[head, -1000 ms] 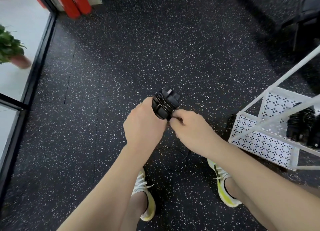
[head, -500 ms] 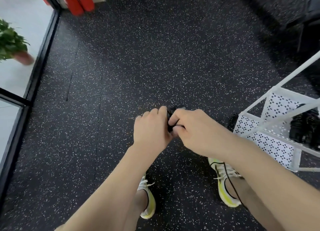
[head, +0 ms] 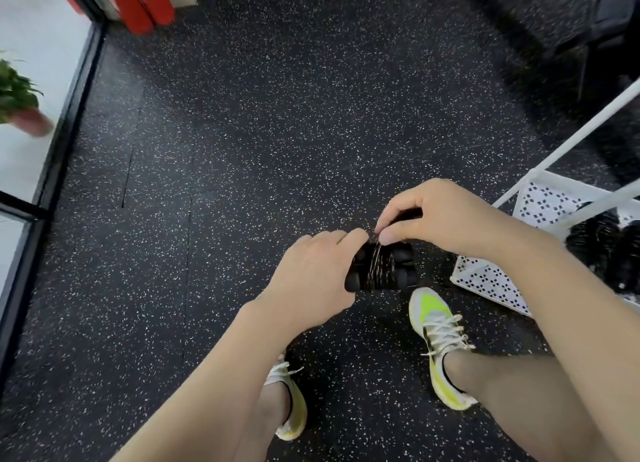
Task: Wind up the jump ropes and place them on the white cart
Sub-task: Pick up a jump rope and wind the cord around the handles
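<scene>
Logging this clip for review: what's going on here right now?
A person stands on a speckled gym floor winding up a jump rope. The left hand grips the black handles with the cord coiled round them, while the right hand pinches the cord at the top of the bundle. The white cart to the right already holds dark wound ropes. This bundle is not yet on it.
</scene>
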The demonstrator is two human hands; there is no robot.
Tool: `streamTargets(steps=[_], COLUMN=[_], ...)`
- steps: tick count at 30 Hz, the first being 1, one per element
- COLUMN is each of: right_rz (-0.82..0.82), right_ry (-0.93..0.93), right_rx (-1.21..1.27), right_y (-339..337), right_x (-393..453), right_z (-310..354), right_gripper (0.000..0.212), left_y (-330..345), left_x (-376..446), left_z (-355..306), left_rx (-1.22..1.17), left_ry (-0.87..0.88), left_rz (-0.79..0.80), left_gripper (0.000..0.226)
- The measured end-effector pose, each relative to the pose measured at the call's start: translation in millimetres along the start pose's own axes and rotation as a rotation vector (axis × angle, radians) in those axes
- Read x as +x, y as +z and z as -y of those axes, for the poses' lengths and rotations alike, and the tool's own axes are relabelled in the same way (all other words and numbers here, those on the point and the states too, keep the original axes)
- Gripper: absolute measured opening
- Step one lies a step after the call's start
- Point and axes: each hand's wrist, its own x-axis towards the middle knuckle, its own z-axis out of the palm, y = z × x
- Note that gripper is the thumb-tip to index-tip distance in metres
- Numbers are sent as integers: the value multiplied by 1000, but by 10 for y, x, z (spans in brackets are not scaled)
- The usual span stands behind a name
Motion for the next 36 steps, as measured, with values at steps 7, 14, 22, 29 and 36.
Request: streamTargets(steps=[7, 14, 22, 29, 36], right_rz=[16, 1, -102, -97, -46], right_ry=[-47, -70, 57, 25, 37], right_rx=[166, 390, 657, 187, 5], right_y=[-7, -13, 432, 634, 670], right_x=[27, 54, 183, 167, 90], right_z=[-131, -270, -214, 66, 172], right_gripper=[7, 6, 16, 26, 30], left_y=[-33, -87, -167, -115, -53], left_x=[-20, -42, -18, 31, 79], left_z=[36, 67, 13, 135, 245], left_rx=[-77, -352, -817, -606, -492], left_ry=[16, 43, -302, -412, -495], left_rz=[-48, -130, -373, -381, -219], left_gripper=[67, 70, 59, 68, 99])
